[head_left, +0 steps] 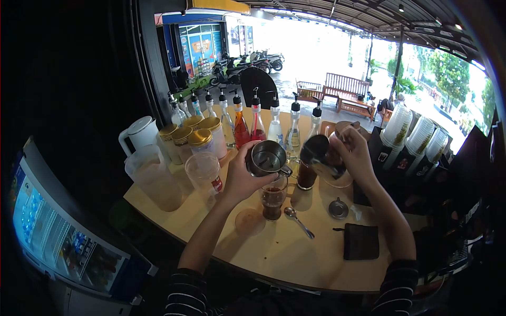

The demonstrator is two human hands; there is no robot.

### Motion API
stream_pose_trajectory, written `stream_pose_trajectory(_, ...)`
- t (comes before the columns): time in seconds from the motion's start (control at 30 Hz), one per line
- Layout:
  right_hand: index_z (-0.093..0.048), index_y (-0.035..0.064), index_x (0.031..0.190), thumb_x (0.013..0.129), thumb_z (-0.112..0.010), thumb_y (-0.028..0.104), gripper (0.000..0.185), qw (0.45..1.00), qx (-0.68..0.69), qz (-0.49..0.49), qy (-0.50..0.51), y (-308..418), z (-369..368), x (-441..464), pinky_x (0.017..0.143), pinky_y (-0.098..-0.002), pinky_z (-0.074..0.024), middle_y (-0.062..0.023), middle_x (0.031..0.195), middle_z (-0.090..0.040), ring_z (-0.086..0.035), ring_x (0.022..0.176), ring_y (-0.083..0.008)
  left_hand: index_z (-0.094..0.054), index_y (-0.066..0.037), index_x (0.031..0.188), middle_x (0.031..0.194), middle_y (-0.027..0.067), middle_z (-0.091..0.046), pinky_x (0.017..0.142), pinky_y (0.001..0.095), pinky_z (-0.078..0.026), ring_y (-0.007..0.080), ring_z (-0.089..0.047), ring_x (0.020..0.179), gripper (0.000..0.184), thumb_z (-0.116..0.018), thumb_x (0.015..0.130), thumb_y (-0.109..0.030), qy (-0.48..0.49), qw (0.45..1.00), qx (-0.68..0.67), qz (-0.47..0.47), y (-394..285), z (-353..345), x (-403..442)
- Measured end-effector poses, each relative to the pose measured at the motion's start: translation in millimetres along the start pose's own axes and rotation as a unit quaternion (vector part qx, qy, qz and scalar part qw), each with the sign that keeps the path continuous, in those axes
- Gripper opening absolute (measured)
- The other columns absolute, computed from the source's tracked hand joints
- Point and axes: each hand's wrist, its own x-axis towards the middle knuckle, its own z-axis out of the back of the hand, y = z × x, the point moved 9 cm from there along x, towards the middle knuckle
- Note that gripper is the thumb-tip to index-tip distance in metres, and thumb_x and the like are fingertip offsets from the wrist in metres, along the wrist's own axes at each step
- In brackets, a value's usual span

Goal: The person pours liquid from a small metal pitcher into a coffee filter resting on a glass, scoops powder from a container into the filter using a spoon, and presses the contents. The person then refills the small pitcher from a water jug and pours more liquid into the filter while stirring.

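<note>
My left hand is closed around a small metal cup with a side handle, its open top facing me. Just below stands a glass mug with brown liquid in it; whether the cup touches its rim I cannot tell. My right hand grips a shiny metal pitcher, tilted so that its dark round mouth points left toward the cup. Behind it is a glass of dark liquid. A spoon lies right of the mug, and a small round metal lid rests farther right.
Pump bottles line the table's far side. Gold-lidded jars, a white jug and clear plastic pitchers stand left. A folded dark cloth lies front right, near stacked plastic cups. A drinks fridge is lower left.
</note>
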Motion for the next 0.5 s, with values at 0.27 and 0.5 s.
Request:
stream_pose_trajectory(0.27,-0.046,0.0064,0.080,0.089,-0.065,0.012,0.022,0.982,0.099,-0.137,-0.087,-95.7,19.3,-97.4,0.052,-0.0174,-0.0353,0.0025,0.071,-0.050,-0.047,0.063,-0.0012,-0.041,-0.001,0.128,0.120,0.0126,-0.055,0.098,0.0313,-0.045,0.0196,-0.055,0.113,0.082,-0.087,0.062,-0.017,0.049,0.997,-0.040,0.047,5.3,4.6,12.8)
stream_pose_trajectory(0.5,-0.045,0.0087,0.081,0.089,-0.063,0.008,0.020,0.968,0.091,-0.173,-0.160,-144.7,26.4,-147.6,0.057,-0.0184,-0.0401,0.0019,0.073,-0.054,-0.050,0.065,-0.0028,-0.039,0.003,0.129,0.123,0.0138,-0.053,0.100,0.0308,-0.044,0.0191,-0.054,0.113,0.086,-0.088,0.062,-0.020,0.079,0.989,-0.085,0.087,11.7,1.5,21.7)
